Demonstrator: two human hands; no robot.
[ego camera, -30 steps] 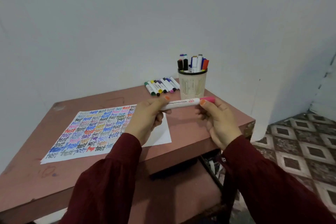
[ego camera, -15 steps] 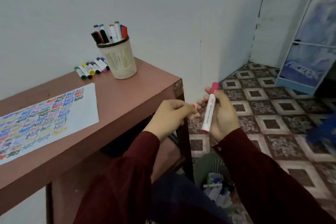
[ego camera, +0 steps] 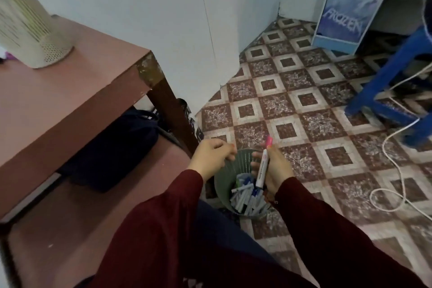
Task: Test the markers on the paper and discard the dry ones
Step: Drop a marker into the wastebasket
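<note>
A white marker with a pink cap (ego camera: 263,166) stands nearly upright in my right hand (ego camera: 273,169), which grips its barrel right above a green waste bin (ego camera: 224,174) on the floor. Inside the bin lie several discarded markers (ego camera: 245,196). My left hand (ego camera: 214,155) hovers over the bin's left rim with fingers loosely curled and nothing in it. The test paper is out of view.
The brown table (ego camera: 77,91) fills the left, with the cream pen holder (ego camera: 25,30) on its corner and a dark bag (ego camera: 112,147) on the shelf below. A blue stool (ego camera: 392,91), a white cable (ego camera: 395,163) and a blue drawer unit (ego camera: 348,4) stand on the tiled floor.
My view swung right and down from the table to the floor. Both hands moved off the table edge to above the bin. The left hand let go of the marker; the right one kept it.
</note>
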